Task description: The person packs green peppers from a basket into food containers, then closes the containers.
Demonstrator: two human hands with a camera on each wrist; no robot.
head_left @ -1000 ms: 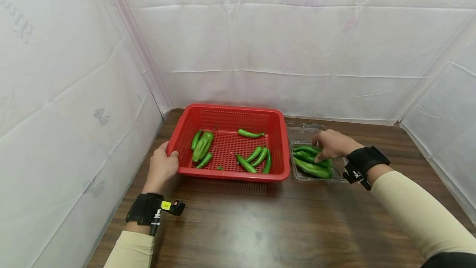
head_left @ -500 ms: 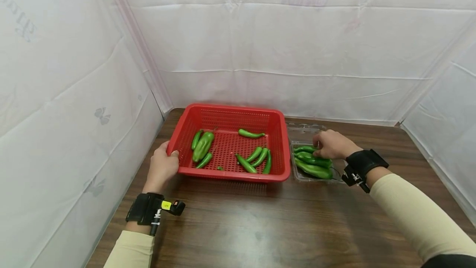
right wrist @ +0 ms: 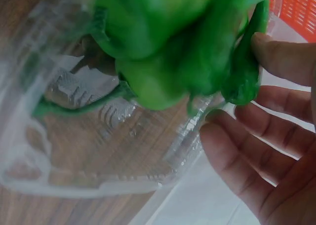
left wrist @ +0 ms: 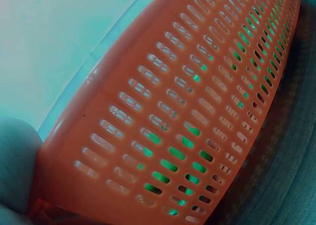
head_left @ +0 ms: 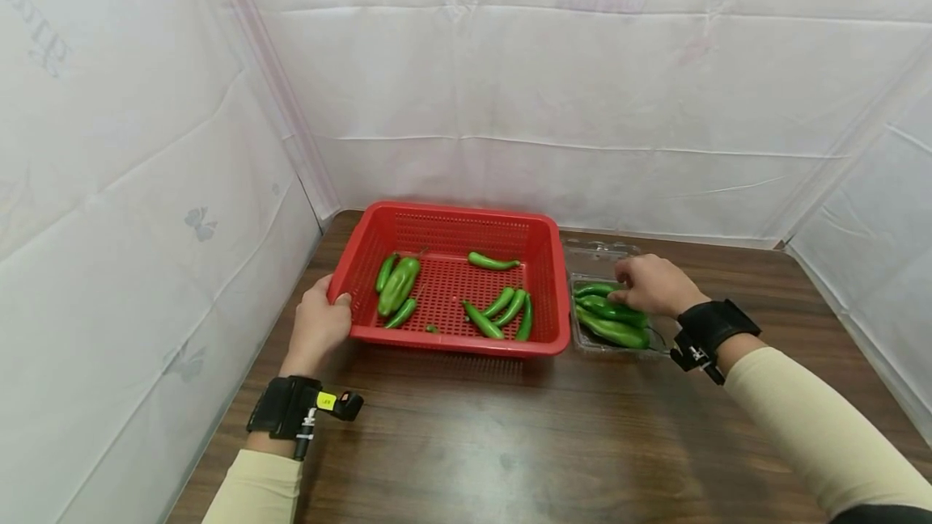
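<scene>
Now left hand (head_left: 318, 328) grips the near-left corner of the red basket (head_left: 539, 281), thumb hooked over the rim, fingers hidden under the wall; same grip as 1 s ago. Left wrist view shows only the basket wall (left wrist: 197, 111) close up, green showing through the slots. Basket sits on the brown table (head_left: 510, 443), holding about 8 loose peppers (head_left: 396, 285), none moved. Just right of the basket, touching or nearly so, is the clear tray (head_left: 591, 251) with a pile of peppers (head_left: 612, 330). Right hand (head_left: 651, 283) rests on the far end of that pile; since 1 s ago it has shifted slightly back and left. Right wrist view: fingers (right wrist: 276, 131) loosely spread and slightly bent beside the tray edge (right wrist: 123, 185), thumb tip touching 1 pepper (right wrist: 242, 72); cannot tell if it is pinched.
</scene>
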